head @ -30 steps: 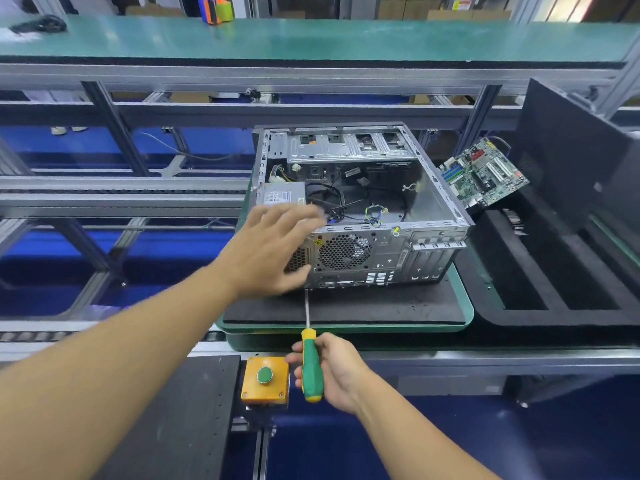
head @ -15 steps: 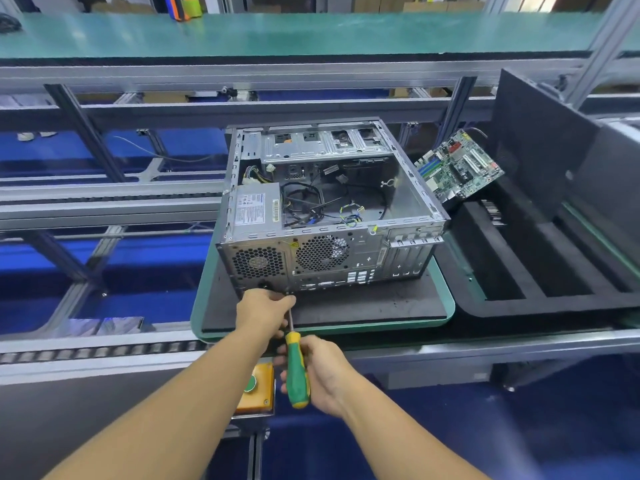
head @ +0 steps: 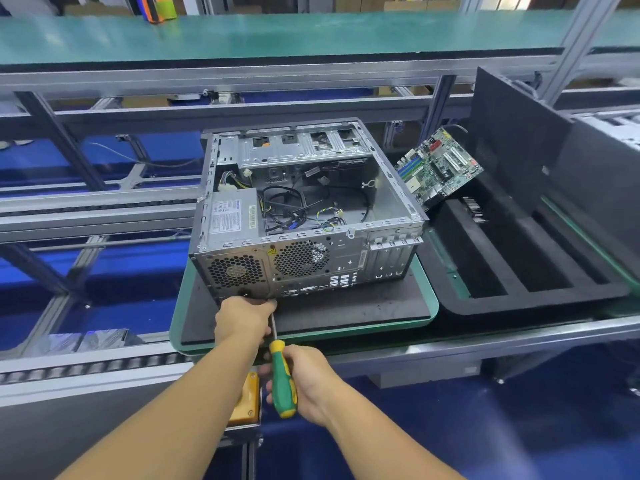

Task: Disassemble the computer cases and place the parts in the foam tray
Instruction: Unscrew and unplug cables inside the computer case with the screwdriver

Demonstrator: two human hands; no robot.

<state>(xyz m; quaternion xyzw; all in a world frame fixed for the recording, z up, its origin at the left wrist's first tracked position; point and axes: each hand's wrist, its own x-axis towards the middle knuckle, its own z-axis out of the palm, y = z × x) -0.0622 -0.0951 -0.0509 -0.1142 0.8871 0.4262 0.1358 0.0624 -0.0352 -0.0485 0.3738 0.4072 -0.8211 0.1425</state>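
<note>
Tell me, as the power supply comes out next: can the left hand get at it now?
Probably yes: the case is open on top, the power supply lies uncovered in its near left corner, and the left hand is just below it.

bare metal computer case [head: 304,216], matt black foam tray [head: 540,292]

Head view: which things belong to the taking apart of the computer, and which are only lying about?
For the job:
computer case; power supply inside it; screwdriver in the right hand; left hand at its shaft; motherboard; foam tray.

Lying about:
yellow button box; orange and green thing on the far bench.
</note>
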